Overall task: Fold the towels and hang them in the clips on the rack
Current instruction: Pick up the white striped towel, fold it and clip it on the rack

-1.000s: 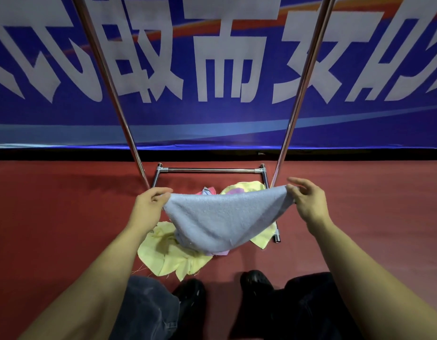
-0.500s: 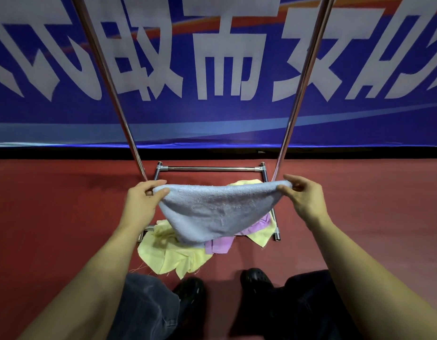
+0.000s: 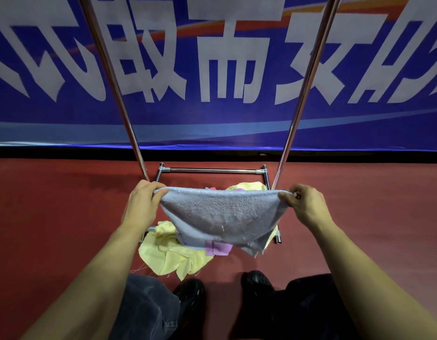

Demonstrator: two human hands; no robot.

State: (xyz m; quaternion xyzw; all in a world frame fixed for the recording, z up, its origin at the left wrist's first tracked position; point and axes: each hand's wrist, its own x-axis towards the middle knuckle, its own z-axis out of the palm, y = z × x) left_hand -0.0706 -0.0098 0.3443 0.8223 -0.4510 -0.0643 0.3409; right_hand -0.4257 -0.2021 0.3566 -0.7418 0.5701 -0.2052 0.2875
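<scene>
1. Since a second ago: pale blue terry towel [image 3: 219,217] lifted higher and pulled taut along its top edge, sag reduced; purple cloth scrap [image 3: 217,247] now showing below its lower edge.
2. Left hand [image 3: 141,207]: thumb and fingers pinching the towel's left top corner, just beside the left chrome upright of the steel rack [image 3: 212,171].
3. Towel: held in the air between both hands, doubled over, hanging in a shallow curve above the rack base; lower right corner ragged and uneven.
4. Below it: crumpled yellow cloth [image 3: 170,256] on the red floor [image 3: 53,217], partly inside the rack base, with the purple scrap on top. Still unfolded, by the look of it.
5. Right hand [image 3: 303,204]: fingertips pinching the right top corner, near the right upright.
6. Step, as judged: mid-fold on the first towel, edges being squared before hanging.
7. Clips: not in view, presumably higher up the rack.
8. Next, likely: bring corners together or even out the lower edges, then raise toward the clips. Needs both pinches kept firm, otherwise the fold slips.
</scene>
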